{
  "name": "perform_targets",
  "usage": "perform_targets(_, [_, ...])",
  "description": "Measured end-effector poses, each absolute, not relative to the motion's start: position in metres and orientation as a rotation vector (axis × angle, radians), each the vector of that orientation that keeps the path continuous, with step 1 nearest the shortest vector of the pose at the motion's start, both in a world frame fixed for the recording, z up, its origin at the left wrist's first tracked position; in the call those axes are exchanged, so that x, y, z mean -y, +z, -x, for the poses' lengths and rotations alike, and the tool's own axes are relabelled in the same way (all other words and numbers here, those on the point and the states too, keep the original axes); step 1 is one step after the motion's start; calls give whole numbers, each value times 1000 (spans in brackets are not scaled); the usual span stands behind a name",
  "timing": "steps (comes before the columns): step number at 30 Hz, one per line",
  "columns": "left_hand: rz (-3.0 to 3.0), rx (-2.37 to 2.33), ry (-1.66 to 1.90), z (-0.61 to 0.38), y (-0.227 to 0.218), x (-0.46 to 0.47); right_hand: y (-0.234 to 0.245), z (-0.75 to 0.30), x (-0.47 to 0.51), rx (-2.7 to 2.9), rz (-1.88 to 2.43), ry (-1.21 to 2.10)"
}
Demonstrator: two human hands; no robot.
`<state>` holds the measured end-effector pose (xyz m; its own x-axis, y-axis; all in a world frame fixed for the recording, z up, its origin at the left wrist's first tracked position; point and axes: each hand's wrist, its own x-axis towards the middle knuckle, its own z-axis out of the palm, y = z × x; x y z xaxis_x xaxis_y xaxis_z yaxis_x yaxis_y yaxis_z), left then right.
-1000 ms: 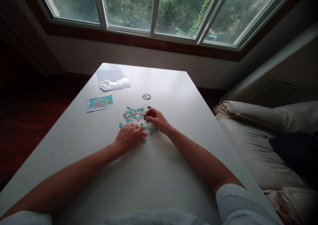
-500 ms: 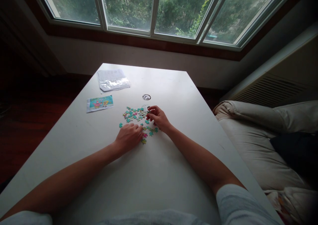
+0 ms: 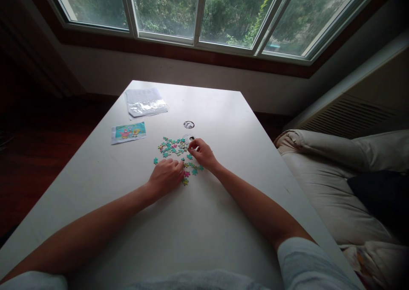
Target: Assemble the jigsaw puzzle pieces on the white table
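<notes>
Small jigsaw puzzle pieces (image 3: 172, 146), mostly turquoise with some pink and yellow ones, lie loosely on the white table (image 3: 204, 221). My left hand (image 3: 166, 175) rests on the tabletop at the near left of the pieces, its fingers curled under. Its fingertips touch or nearly touch a few pieces, and what is beneath them is hidden. Over the right side of the pile, my right hand (image 3: 203, 153) has thumb and forefinger pinched together. Anything between those fingertips is too small to make out. Several turquoise, yellow and pink pieces (image 3: 187, 174) lie between the hands.
A picture card (image 3: 130, 132) with cartoon figures lies left of the pieces. Behind it is a clear plastic sleeve with paper (image 3: 146, 102). Two round clear discs, one farther (image 3: 188, 125) and one nearer (image 3: 186, 138), lie beyond my right hand. A beige sofa (image 3: 322, 187) stands right.
My right hand has lowered slightly toward the near side, and its spread fingers have drawn together into a pinch. The left hand stays in place.
</notes>
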<state>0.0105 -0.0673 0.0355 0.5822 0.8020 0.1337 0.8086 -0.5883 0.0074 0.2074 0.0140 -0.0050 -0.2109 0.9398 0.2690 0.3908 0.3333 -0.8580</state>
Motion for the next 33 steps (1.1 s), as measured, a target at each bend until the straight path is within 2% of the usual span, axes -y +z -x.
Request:
perform_targets(18, [2719, 1367, -191, -12, 36, 69, -6, -197, -10, 2169, 1186, 574])
perform_targets(33, [2719, 1399, -178, -12, 35, 70, -6, -201, -15, 2232, 1203, 534])
